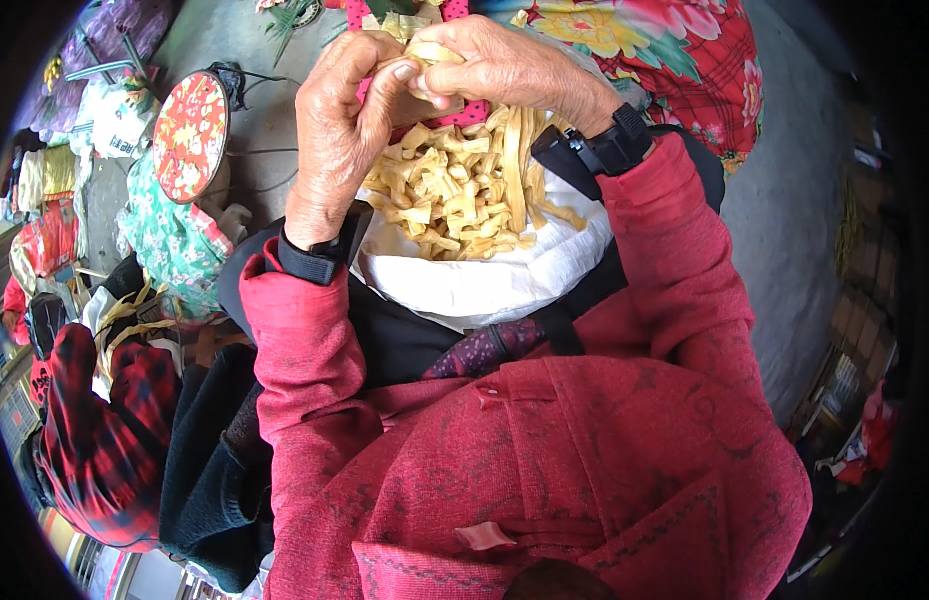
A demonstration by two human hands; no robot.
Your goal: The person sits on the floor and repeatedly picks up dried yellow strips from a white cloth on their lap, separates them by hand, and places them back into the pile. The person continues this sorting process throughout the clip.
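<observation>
My left hand (pixel 344 112) and my right hand (pixel 502 71) meet at the top of the head view. Both pinch a pale yellow strip of dried plant fibre (pixel 434 52), bent into a loop between the fingers. My left thumb presses against it; the rest of the strip is partly hidden by my fingers. Below them, a white sack (pixel 457 281) with its rim rolled down rests between my legs. It holds a heap of short knotted or folded yellow strips (pixel 449 195). Several longer flat strips (pixel 518 165) lie on the heap's right side. Behind my hands is a pink dotted surface (pixel 475 112).
A round stool with a red floral top (pixel 191 137) stands at the left, beside a green floral cloth (pixel 171 232). Another person in a checked jacket (pixel 108 450) sits close on my left. Red floral fabric (pixel 704 82) bulges at the upper right, over the grey floor (pixel 779 225).
</observation>
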